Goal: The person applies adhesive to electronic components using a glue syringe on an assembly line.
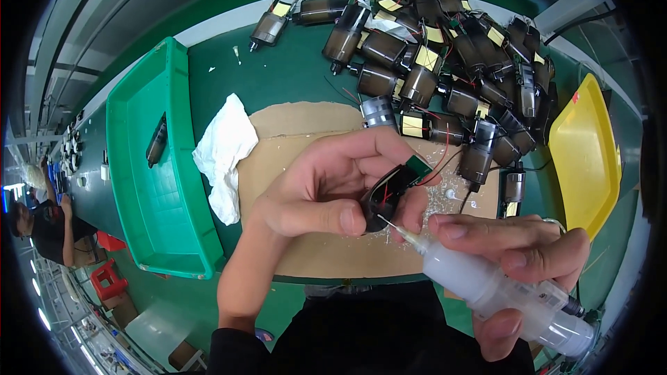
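Blk housing (381, 203) is pinched in L hand (326, 179); clear bottle (479, 285) is gripped in R hand (538, 253), needle (389, 223) at housing's lower end.

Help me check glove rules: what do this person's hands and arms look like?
The left hand and right hand are bare: no gloves, rings or watch visible. A black sleeve ends partway along the left forearm; no right sleeve shows.

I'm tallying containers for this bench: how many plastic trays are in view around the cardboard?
2. The green tray is on the left, beyond the white cloth; the yellow tray is at the right, beside the dark units. Others may be hidden.
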`<state>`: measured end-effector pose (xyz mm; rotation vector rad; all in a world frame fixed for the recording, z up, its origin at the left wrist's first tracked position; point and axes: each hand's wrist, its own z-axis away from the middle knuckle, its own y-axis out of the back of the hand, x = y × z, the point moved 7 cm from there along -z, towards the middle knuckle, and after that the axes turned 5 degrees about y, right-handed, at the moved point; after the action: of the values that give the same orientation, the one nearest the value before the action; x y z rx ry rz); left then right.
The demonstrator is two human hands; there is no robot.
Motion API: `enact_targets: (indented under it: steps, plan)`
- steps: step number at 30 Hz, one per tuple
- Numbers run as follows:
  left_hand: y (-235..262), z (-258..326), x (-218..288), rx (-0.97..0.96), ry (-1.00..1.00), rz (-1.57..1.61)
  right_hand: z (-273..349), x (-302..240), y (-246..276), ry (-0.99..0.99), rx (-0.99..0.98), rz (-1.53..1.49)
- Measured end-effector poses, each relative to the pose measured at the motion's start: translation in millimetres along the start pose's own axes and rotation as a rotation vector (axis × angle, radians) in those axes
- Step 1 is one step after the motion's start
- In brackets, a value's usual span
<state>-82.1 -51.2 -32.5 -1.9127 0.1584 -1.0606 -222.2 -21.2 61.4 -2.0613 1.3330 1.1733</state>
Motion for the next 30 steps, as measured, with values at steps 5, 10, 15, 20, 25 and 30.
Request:
enact_targets:
  steps: [5, 10, 15, 20, 25, 30]
  plan:
    - [1.3, 2.4, -0.6, 0.084, 0.006, -0.023, 1.8, 2.0, 0.8, 0.003, 0.010, 0.023]
    - [1.0, -0.8, 2.6, 0.281, 0.053, -0.142, 1.3, 2.4, 1.1, -0.085, -0.030, 0.022]
    - [2.9, -4.0, 1.9, 0.422, 0.181, -0.239, 0.8, 5.6, -2.6, -0.146, -0.052, 0.074]
    - [6.7, -5.0, 2.7, 0.477, 0.110, -0.250, 3.5, 6.0, 0.6, -0.054, 0.083, 0.058]
    - [6.2, 1.0, -1.2, 0.075, 0.032, -0.231, 5.2, 0.0, -4.5, -0.212, 0.151, 0.057]
    - [4.5, 1.1, -4.4, 0.066, 0.041, -0.168, 0.5, 1.0, -0.4, -0.307, 0.153, 0.020]
